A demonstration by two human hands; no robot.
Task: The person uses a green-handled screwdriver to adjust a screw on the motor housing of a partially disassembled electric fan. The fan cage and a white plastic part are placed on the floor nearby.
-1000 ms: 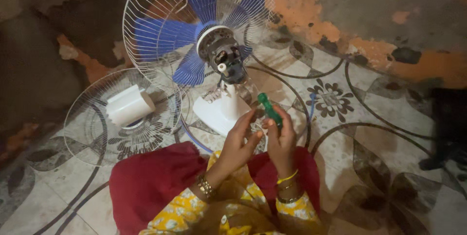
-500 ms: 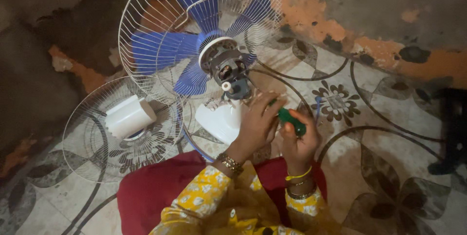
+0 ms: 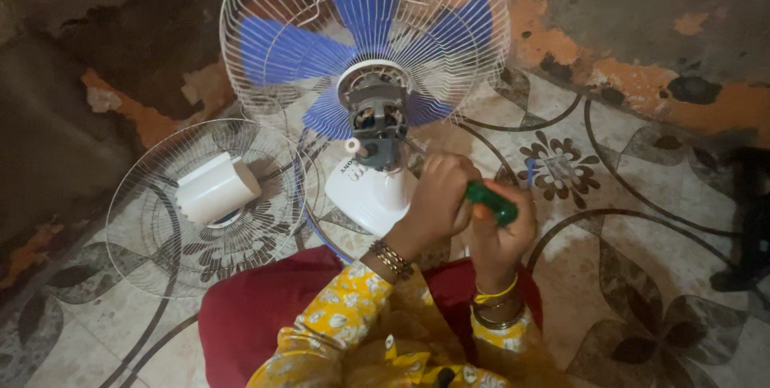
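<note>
My left hand (image 3: pixel 437 199) reaches forward, fingers curled, wrist bent, bangle at the wrist. My right hand (image 3: pixel 499 231) sits just beside it to the right, grip closed in a fist, forearm upright, near my body.

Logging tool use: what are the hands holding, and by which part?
The right hand grips a green-handled screwdriver by its handle. The left hand closes around its shaft end near the fan motor.

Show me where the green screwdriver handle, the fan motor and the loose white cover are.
green screwdriver handle (image 3: pixel 492 203), head view, middle of the handle above the right hand
fan motor (image 3: pixel 375 119), head view, exposed rear housing
loose white cover (image 3: pixel 216 188), head view, its curved side
</note>
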